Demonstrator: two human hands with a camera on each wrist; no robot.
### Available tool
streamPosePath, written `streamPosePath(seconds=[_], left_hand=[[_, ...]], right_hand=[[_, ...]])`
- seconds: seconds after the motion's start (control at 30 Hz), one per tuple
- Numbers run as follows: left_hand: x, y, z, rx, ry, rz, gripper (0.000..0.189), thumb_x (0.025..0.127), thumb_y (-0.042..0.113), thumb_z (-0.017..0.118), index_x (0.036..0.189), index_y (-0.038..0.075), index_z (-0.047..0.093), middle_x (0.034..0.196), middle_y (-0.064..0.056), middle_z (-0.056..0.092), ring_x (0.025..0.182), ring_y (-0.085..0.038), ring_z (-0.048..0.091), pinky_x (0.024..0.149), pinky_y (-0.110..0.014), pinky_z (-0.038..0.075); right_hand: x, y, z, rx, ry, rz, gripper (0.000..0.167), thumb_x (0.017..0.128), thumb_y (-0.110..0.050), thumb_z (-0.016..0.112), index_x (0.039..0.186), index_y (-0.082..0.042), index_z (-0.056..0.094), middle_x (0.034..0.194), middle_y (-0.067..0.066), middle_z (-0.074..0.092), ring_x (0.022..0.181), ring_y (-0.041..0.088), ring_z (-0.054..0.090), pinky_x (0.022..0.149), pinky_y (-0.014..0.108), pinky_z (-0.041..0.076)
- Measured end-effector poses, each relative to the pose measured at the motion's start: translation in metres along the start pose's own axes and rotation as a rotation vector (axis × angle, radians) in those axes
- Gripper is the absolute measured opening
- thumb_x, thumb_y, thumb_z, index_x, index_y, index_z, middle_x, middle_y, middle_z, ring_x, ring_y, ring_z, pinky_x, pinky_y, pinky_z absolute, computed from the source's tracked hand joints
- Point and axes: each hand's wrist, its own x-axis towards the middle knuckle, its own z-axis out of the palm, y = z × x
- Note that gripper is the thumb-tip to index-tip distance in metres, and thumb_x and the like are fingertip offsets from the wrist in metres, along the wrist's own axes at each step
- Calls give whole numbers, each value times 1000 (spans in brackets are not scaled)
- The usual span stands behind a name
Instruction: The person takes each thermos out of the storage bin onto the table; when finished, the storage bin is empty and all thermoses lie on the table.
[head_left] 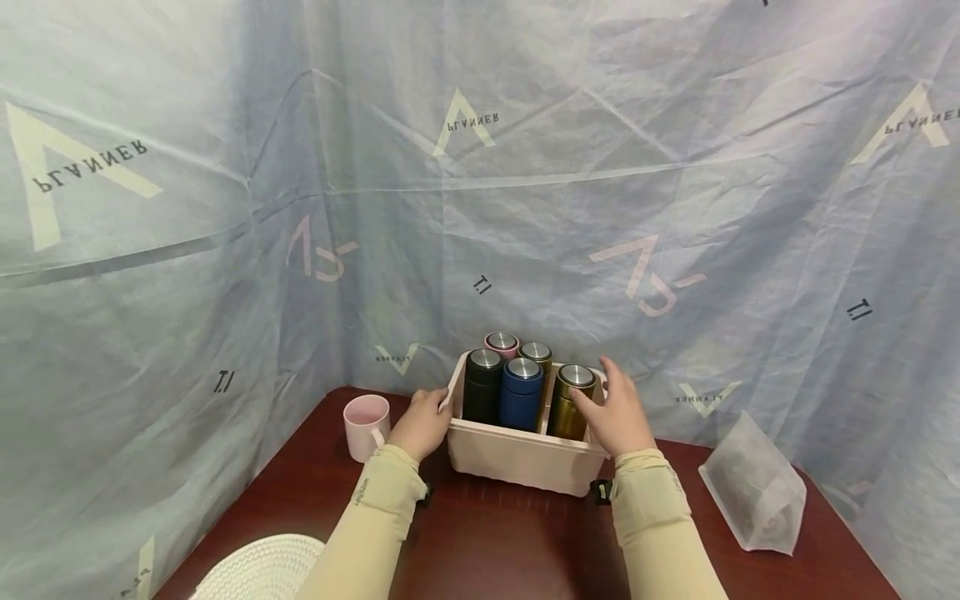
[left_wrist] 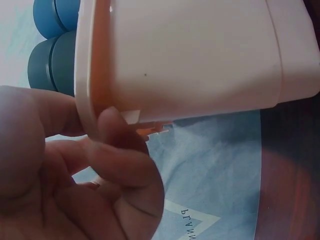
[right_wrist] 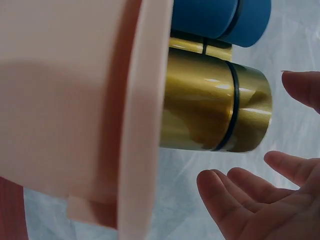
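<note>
A pale pink storage bin (head_left: 525,457) stands on the table, holding upright flasks with silver-topped lids. A black flask (head_left: 482,392) and a blue flask (head_left: 521,400) are in front on the left, with a pink flask (head_left: 501,340) and a gold flask (head_left: 536,352) behind them. Another gold flask (head_left: 568,408) stands at the right end. My left hand (head_left: 422,423) grips the bin's left rim (left_wrist: 84,75) between thumb and fingers. Spread fingers and thumb of my right hand (head_left: 621,414) surround the lid of the right-end gold flask (right_wrist: 200,100), apart from it in the right wrist view.
Left of the bin is a pink mug (head_left: 363,429). A white woven mat (head_left: 262,567) lies at the front left of the dark red table (head_left: 510,542). On the right sits a translucent white bag (head_left: 753,487). Printed grey fabric (head_left: 540,233) hangs behind and beside the table.
</note>
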Motion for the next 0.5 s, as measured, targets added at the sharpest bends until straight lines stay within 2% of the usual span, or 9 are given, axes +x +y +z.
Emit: streamPosePath(seconds=[0.2, 0.37, 0.5], left_hand=[[1, -2, 0, 9, 10, 8, 45, 102, 21, 51, 142, 0, 53, 129, -22, 54, 122, -32, 55, 102, -46, 44], [1, -2, -2, 18, 20, 4, 44, 102, 23, 53, 141, 4, 56, 126, -20, 56, 115, -31, 58, 97, -45, 47], [0, -4, -3, -20, 24, -16, 43, 101, 25, 53, 140, 8, 58, 131, -21, 58, 120, -33, 57, 99, -47, 46]], right_hand=[[4, -1, 4, 8, -44, 18, 84, 95, -39, 66, 156, -2, 23, 150, 31, 31, 131, 46, 40, 106, 61, 34], [8, -1, 8, 1, -69, 24, 86, 93, -39, 67, 156, 0, 22, 152, 31, 30, 136, 47, 33, 109, 61, 30], [10, 1, 14, -2, -87, 41, 87, 93, -37, 69, 156, 1, 22, 150, 33, 32, 133, 48, 37, 106, 61, 34]])
